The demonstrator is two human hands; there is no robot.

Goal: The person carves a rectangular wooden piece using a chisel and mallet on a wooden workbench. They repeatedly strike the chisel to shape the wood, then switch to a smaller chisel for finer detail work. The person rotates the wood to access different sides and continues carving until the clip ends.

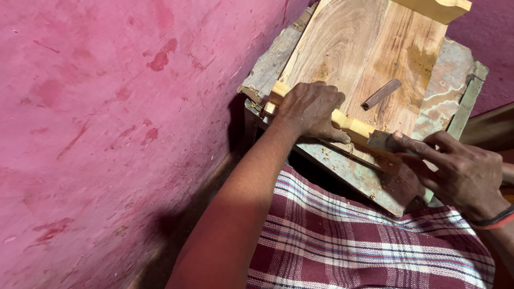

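Note:
My left hand (pixel 313 109) presses down on a pale yellow strip of moulded wood (pixel 356 127) that lies across the near edge of a brown wooden board (pixel 364 48). Farther right on the same strip, my right hand (pixel 455 174) grips a small metal-bladed tool (pixel 383 142), its index finger stretched along the top. A short dark brown rod-shaped piece (pixel 381 94) lies loose on the board just behind the strip. Wood chips are scattered around the strip.
The board rests on a worn grey-green bench (pixel 369 184) set against a pink stained wall (pixel 118 107). A second pale moulded strip (pixel 439 8) lies at the board's far end. A maroon checked cloth (pixel 364 241) covers my lap below the bench.

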